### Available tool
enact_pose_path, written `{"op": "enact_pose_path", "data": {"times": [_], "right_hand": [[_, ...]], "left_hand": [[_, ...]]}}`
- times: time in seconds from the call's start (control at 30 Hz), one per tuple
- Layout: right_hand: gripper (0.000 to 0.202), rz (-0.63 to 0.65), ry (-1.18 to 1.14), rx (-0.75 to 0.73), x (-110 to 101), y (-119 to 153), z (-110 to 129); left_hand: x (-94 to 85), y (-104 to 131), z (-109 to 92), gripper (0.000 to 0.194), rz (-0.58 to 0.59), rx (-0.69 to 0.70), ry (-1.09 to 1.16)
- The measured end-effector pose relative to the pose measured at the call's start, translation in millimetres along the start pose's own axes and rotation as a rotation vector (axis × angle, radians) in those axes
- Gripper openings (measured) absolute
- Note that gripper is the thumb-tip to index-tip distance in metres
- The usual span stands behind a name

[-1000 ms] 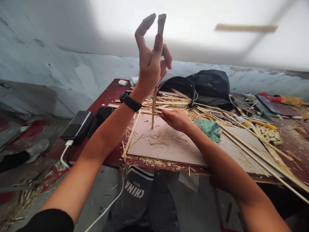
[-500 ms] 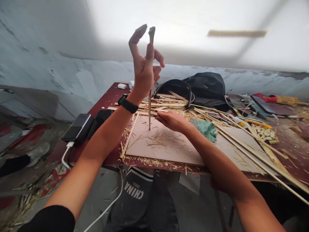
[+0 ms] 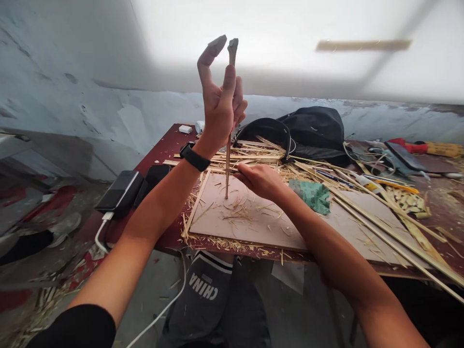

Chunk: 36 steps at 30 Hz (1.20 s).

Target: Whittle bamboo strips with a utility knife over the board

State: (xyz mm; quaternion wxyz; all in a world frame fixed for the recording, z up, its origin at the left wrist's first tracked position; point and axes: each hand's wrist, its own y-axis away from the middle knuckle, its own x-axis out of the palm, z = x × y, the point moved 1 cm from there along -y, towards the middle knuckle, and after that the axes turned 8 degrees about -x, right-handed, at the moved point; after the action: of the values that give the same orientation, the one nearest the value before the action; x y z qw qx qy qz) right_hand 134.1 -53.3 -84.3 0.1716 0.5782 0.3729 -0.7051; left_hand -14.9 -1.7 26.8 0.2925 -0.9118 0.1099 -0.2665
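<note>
My left hand (image 3: 222, 106), with a black watch on its wrist, is raised and grips an upright thin wooden stick (image 3: 227, 164). The stick's lower end meets a pale board (image 3: 253, 217) strewn with shavings. Grey wrapping covers my left index fingertip, and a similar grey piece (image 3: 233, 46) shows above the thumb. My right hand (image 3: 259, 179) is closed beside the stick's lower part. A small dark tool, perhaps a blade, shows at its fingertips against the stick; most of it is hidden.
Bamboo strips (image 3: 253, 155) lie behind the board, with a black bag (image 3: 313, 133) beyond. A power bank (image 3: 119, 193) sits at the left edge. Green crumpled sheet (image 3: 311, 195), long strips, and a glue bottle (image 3: 366, 183) are to the right.
The fingers of my left hand below the index finger have curled in closer around the stick. The whole view has shifted slightly. My right hand stays beside the stick.
</note>
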Motion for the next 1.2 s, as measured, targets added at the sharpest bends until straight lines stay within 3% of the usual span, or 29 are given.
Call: {"op": "enact_pose_path", "data": {"times": [0.1, 0.27, 0.4, 0.6, 0.73, 0.9, 1.07, 1.2], "right_hand": [[0.060, 0.052, 0.022, -0.002, 0.1, -1.2, 1.3], [0.049, 0.174, 0.087, -0.029, 14.4, 3.1, -3.9], [0.036, 0.316, 0.148, -0.081, 27.9, 6.5, -10.6], [0.052, 0.115, 0.126, -0.066, 21.4, 2.5, -16.5], [0.051, -0.036, 0.005, -0.060, 10.0, 4.8, -23.2], [0.048, -0.277, -0.114, -0.052, -22.3, -1.6, -40.8], [0.052, -0.333, -0.017, -0.075, -63.3, -29.5, -47.8], [0.060, -0.388, 0.153, -0.075, -81.4, -49.9, -46.4]], "left_hand": [[3.5, 1.4, -1.8, 0.035, -0.066, -0.009, -0.045], [6.1, 3.3, -6.5, 0.063, 0.000, -0.024, 0.061], [2.7, 0.5, -4.2, 0.063, 0.011, -0.107, 0.020], [-15.2, -14.4, 17.1, 0.029, 0.024, 0.045, -0.006], [-15.7, -18.3, 21.3, 0.053, -0.025, -0.040, -0.018], [-4.2, -13.7, 6.2, 0.070, -0.015, -0.206, 0.001], [-7.2, -17.1, 6.4, 0.074, 0.031, -0.134, -0.028], [-18.2, -29.6, 21.9, 0.077, 0.203, 0.024, -0.147]]}}
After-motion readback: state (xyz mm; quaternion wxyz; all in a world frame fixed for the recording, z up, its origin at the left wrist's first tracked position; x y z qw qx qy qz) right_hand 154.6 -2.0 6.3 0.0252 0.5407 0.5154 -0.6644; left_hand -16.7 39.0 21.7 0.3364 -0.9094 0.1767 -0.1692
